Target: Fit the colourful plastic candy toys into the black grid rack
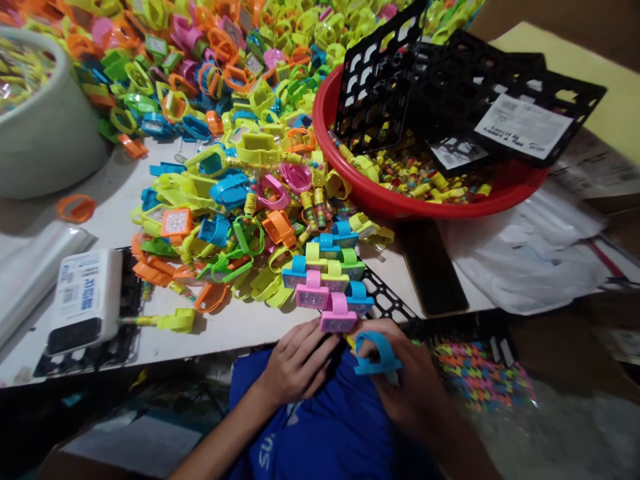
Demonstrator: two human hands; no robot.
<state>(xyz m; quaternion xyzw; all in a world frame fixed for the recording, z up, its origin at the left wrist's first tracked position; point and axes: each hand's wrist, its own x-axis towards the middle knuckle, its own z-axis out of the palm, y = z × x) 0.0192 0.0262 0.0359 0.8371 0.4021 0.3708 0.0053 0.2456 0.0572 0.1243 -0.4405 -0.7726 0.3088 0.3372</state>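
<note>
At the table's front edge, my left hand (300, 363) rests with bent fingers beside a pink toy watch (339, 313); what its fingertips hold, if anything, is hidden. My right hand (415, 373) is closed around a blue toy watch (376, 353) with a looped strap, just right of my left hand. Beyond both hands, several pink, blue, green and yellow toy watches stand in staggered rows on a black plastic grid (383, 293). Behind them lies a heap of loose toy watches (230, 190), mixed with small tubes of coloured beads (319, 208).
A red basin (430, 210) holds bead tubes and black grids (500, 87). Right of centre lies a dark phone (435, 273), beside clear plastic bags (525, 247). On the left are a grey-white bowl (50, 140) and a white labelled box (86, 300). Below right is a bag of colourful pieces (483, 377).
</note>
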